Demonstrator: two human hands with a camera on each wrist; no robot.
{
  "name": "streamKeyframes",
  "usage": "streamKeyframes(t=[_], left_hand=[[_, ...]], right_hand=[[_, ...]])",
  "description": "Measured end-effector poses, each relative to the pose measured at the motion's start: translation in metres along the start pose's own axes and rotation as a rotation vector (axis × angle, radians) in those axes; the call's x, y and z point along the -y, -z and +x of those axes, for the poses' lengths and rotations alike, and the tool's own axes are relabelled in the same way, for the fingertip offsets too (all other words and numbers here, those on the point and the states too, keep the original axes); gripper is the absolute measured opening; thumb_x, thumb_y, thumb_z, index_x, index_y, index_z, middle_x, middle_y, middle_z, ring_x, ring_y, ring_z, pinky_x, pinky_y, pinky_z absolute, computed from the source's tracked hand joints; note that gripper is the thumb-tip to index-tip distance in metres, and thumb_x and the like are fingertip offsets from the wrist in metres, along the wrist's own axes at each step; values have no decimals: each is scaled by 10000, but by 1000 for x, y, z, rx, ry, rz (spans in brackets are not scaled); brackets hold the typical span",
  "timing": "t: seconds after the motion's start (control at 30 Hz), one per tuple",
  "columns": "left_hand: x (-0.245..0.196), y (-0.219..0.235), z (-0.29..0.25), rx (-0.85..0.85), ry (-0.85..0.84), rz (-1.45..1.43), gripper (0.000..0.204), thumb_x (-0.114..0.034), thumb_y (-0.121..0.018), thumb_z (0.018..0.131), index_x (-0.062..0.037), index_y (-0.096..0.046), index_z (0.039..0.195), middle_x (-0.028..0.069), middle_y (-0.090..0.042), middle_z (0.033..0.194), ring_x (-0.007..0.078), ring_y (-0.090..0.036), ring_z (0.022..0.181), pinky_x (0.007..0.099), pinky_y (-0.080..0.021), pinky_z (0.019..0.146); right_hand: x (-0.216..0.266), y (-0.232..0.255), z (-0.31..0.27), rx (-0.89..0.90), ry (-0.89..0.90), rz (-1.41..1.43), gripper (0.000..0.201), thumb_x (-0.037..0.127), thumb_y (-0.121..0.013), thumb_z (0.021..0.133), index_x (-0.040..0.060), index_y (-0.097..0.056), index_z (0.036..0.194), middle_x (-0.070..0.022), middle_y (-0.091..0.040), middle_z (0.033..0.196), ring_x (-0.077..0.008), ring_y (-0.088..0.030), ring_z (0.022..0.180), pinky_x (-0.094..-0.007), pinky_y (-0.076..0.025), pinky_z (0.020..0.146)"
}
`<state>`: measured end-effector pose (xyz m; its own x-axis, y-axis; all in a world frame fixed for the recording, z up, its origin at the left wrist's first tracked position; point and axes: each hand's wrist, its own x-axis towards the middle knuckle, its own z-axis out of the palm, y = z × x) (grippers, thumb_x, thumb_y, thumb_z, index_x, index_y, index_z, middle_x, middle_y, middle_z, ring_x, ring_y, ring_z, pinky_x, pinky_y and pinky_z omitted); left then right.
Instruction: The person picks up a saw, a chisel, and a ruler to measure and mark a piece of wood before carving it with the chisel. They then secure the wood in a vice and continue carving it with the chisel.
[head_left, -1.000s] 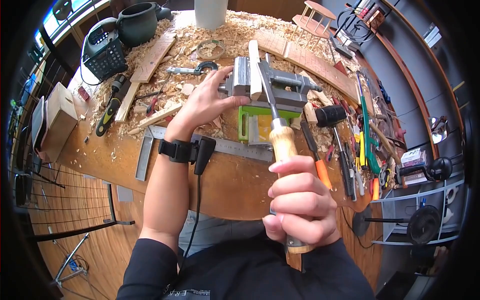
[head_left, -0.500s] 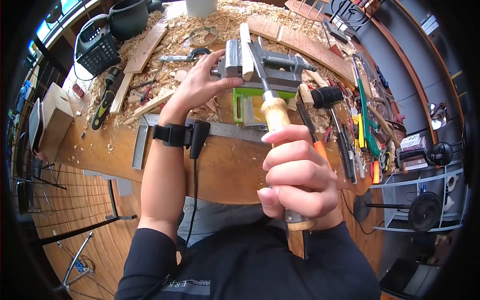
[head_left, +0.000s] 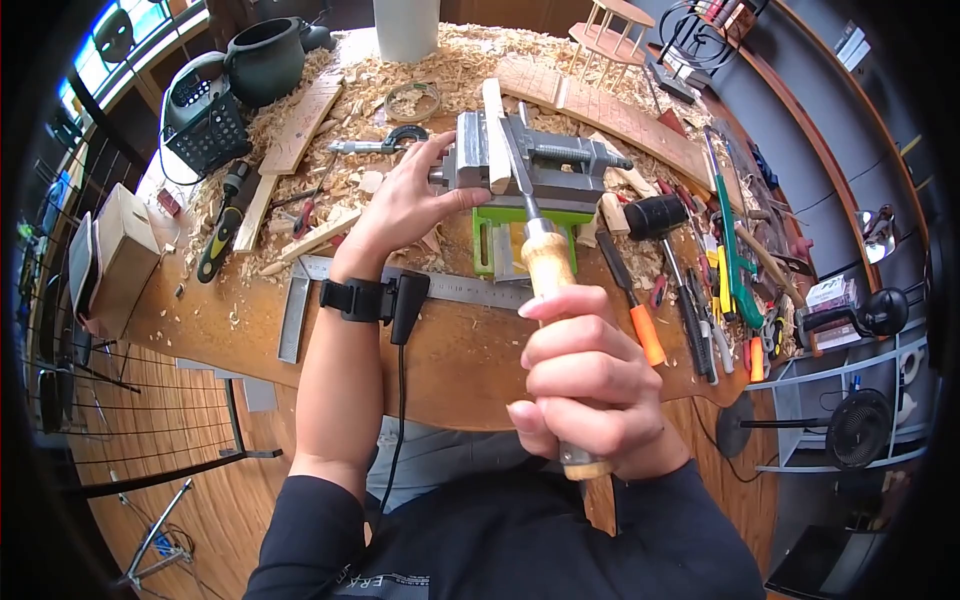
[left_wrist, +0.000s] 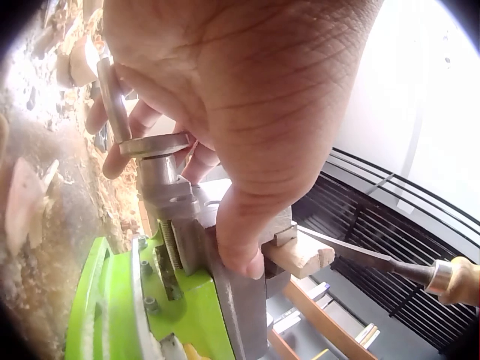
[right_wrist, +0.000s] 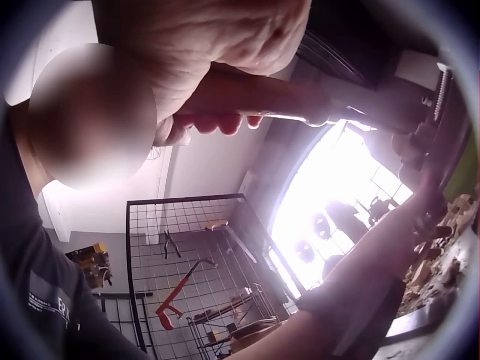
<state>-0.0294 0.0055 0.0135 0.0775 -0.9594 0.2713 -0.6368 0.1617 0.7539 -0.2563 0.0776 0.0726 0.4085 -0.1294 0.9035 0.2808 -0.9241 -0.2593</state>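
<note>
A pale wood strip (head_left: 494,140) stands clamped in a grey metal vise (head_left: 565,152) on a green base (head_left: 484,250). My left hand (head_left: 400,208) grips the vise's left end. Its thumb (left_wrist: 241,247) presses the near face, while the fingers reach round the far side behind the vise's handle bar (left_wrist: 112,101). My right hand (head_left: 595,385) holds a chisel (head_left: 546,262) by its wooden handle, fingers curled round it. The chisel's blade (left_wrist: 352,251) slants away from me and lies along the wood strip (left_wrist: 306,256), overlapping its right edge in the head view.
Wood shavings (head_left: 460,75) cover the back of the table. A metal square (head_left: 470,290) lies in front of the vise. To the right are a black mallet (head_left: 655,215), an orange-handled tool (head_left: 647,335) and a green saw (head_left: 738,270). Boards (head_left: 610,115) lie behind.
My right hand and the chisel have shifted slightly forward along the wood strip. The left hand keeps its place on the vise. The head view tilted down, then back up.
</note>
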Motion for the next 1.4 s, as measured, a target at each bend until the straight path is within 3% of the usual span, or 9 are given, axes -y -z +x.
streamKeyframes(t=[0.2, 0.5, 0.73, 0.93, 1.07, 1.2, 1.23, 1.33, 1.4], left_hand=[[0, -1, 1, -4, 19, 19, 885, -477, -798, 732, -14, -443, 1397, 216, -513, 1341, 336, -481, 1284, 419, -401, 1058], [4, -1, 1, -6, -6, 4, 884, -484, -797, 729, -13, -447, 1390, 215, -507, 1345, 342, -484, 1278, 418, -404, 1052], [3, -1, 1, -4, -8, -12, 890, -491, -803, 719, -20, -454, 1389, 209, -517, 1327, 341, -493, 1265, 423, -409, 1044], [0, -1, -2, -22, 7, -12, 823, -446, -785, 752, -62, -456, 1401, 190, -546, 1330, 339, -497, 1271, 419, -375, 1075], [4, -2, 0, -15, 6, -35, 831, -413, -804, 741, -61, -453, 1406, 194, -535, 1322, 331, -493, 1271, 416, -379, 1072], [0, 0, -1, 1, 9, -77, 829, -369, -811, 744, -34, -444, 1407, 203, -523, 1318, 317, -487, 1275, 409, -378, 1073], [1, -1, -1, 1, 8, -79, 829, -369, -811, 744, -34, -444, 1407, 203, -523, 1318, 317, -487, 1275, 409, -378, 1073], [3, -3, 0, 0, 5, -84, 825, -369, -802, 753, -15, -439, 1404, 207, -521, 1315, 316, -483, 1277, 407, -379, 1071], [1, -2, -1, 6, 12, -76, 822, -372, -795, 761, -13, -434, 1406, 206, -522, 1309, 313, -484, 1273, 400, -380, 1069]], right_hand=[[-19, 4, -2, 24, -38, -64, 225, -48, -711, 731, 50, -510, 756, -39, -542, 735, -219, -575, 671, -467, -534, 805], [8, 12, -1, -81, 15, -10, 262, -38, -740, 697, 41, -495, 746, -56, -563, 729, -205, -570, 650, -549, -554, 780], [6, 16, 2, 25, -48, 79, 228, -11, -737, 750, 52, -519, 774, -53, -576, 763, -210, -590, 682, -573, -540, 837], [12, 30, -4, 80, -271, 48, 191, 115, -768, 802, 95, -592, 875, -63, -636, 900, -254, -671, 878, -573, -415, 1044], [12, 37, -9, 130, -386, -18, 316, 307, -790, 804, 97, -628, 976, -137, -638, 1130, -359, -598, 1128, -568, -358, 1087], [22, 34, -15, 191, -360, -285, 468, 414, -829, 728, 98, -683, 1041, -148, -629, 1120, -338, -608, 1012, -480, -499, 928], [24, 31, -19, 134, -393, -289, 524, 429, -841, 691, 85, -700, 1060, -119, -633, 1004, -283, -610, 920, -393, -532, 775], [32, 35, -26, 257, -558, -384, 570, 423, -836, 689, 63, -681, 1103, -79, -622, 894, -226, -623, 841, -337, -520, 697], [31, 36, -31, 282, -504, -361, 646, 398, -841, 684, 42, -639, 1185, -73, -621, 850, -191, -620, 764, -307, -497, 659]])
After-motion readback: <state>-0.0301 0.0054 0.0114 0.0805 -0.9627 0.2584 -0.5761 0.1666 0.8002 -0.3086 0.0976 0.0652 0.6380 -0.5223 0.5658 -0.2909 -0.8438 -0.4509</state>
